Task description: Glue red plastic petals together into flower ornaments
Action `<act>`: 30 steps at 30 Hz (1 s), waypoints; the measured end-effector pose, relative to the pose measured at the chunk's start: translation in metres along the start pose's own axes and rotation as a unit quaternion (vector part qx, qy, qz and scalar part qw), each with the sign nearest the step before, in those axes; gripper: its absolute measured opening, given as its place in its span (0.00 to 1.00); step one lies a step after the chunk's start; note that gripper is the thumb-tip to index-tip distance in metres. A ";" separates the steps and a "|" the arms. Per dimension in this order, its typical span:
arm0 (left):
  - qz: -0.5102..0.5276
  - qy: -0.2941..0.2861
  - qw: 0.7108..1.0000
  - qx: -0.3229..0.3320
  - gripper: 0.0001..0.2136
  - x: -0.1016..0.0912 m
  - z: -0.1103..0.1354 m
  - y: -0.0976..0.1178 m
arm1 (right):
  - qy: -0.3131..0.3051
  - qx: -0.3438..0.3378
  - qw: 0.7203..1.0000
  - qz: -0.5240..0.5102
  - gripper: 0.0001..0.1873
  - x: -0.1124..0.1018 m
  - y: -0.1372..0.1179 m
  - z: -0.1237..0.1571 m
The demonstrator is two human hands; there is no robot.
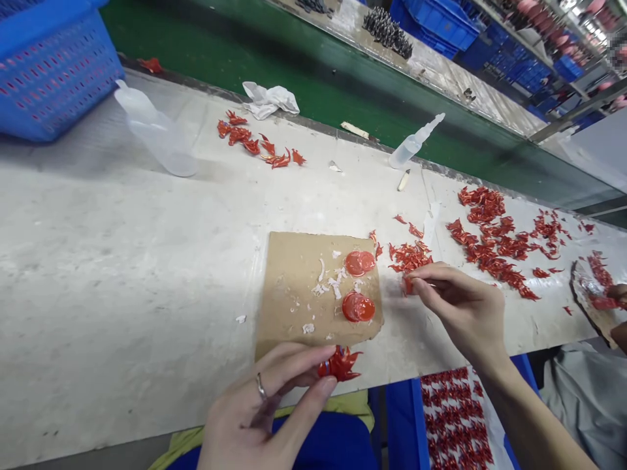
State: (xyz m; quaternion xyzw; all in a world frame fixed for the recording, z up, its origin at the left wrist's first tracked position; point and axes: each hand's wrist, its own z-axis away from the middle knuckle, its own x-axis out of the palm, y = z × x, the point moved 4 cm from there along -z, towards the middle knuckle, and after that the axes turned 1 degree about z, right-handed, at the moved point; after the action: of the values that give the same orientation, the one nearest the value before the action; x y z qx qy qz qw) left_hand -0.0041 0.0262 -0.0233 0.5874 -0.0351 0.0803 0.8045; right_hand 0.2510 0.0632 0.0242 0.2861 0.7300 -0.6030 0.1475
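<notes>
Between thumb and fingers, my left hand [274, 398] grips a red spiky figure part [341, 365] at the near edge of the cardboard sheet [289, 281]. Over on the right, my right hand [458, 303] pinches a small red piece [407, 285] just in front of a heap of small red pieces [410, 256]. Two small red cups stand on the cardboard, a far cup [360, 262] and a near cup [358, 307]. White scraps [335, 286] lie beside them.
Red parts [494, 241] cover the right of the table. Two plastic squeeze bottles stand farther back, a large bottle [159, 137] and a small bottle [409, 149]. A blue basket [53, 72] is at left. Below the table edge, a bin [406, 424] holds rows of red parts. Another person's hand [620, 297] shows at right.
</notes>
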 end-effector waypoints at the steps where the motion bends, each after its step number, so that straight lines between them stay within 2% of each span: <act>1: 0.000 0.004 1.000 0.000 0.09 -0.001 -0.001 0.000 | 0.008 0.026 0.999 -0.040 0.04 0.001 0.000 0.002; 4: -0.003 0.023 1.000 0.005 0.10 -0.003 -0.002 -0.001 | 0.004 0.074 0.991 -0.115 0.01 0.008 -0.002 0.007; 6: -0.003 0.024 1.000 0.009 0.09 -0.003 -0.002 -0.001 | -0.009 0.084 0.988 -0.132 0.03 0.012 -0.004 0.009; 11: -0.003 0.018 1.000 0.004 0.07 -0.003 -0.002 0.000 | -0.039 0.024 0.997 -0.065 0.03 0.017 -0.012 0.011; 14: 0.006 0.020 1.000 0.004 0.10 -0.001 -0.002 0.003 | -0.051 -0.004 0.998 -0.037 0.07 0.023 -0.014 0.016; 21: -0.014 0.021 0.999 0.029 0.16 -0.003 -0.005 0.006 | -0.085 -0.018 0.995 -0.047 0.12 0.037 -0.009 0.022; 28: -0.050 0.015 0.996 0.077 0.14 -0.006 -0.005 0.008 | -0.088 -0.026 0.995 -0.048 0.11 0.037 -0.009 0.020; 30: -0.048 0.023 0.996 0.071 0.14 -0.005 -0.004 0.009 | -0.091 -0.030 0.994 -0.045 0.11 0.037 -0.010 0.019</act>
State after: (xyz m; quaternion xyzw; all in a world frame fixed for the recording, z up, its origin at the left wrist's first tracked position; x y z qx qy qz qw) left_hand -0.0106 0.0320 -0.0171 0.6419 0.0173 0.0570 0.7644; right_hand 0.2129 0.0528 0.0070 0.1922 0.7431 -0.6107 0.1944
